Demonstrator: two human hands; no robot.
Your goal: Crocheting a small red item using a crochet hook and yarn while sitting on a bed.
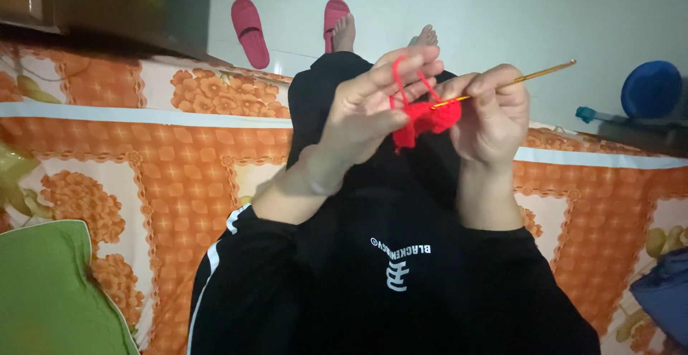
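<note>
My left hand point(373, 104) pinches a small red crochet piece point(424, 120) between thumb and fingers, and a strand of red yarn point(398, 79) loops over its raised fingers. My right hand point(491, 111) grips a thin golden crochet hook point(534, 77) whose shaft points up to the right. The hook's tip sits in the red piece between the two hands. Both hands are raised above my lap, which is covered by black clothing point(387, 269).
An orange floral bedsheet point(165, 161) covers the bed under me. A green pillow point(50, 290) lies at the lower left. Two pink slippers point(251, 31) rest on the pale floor beside bare feet point(345, 32). A blue round object point(651, 88) sits at right.
</note>
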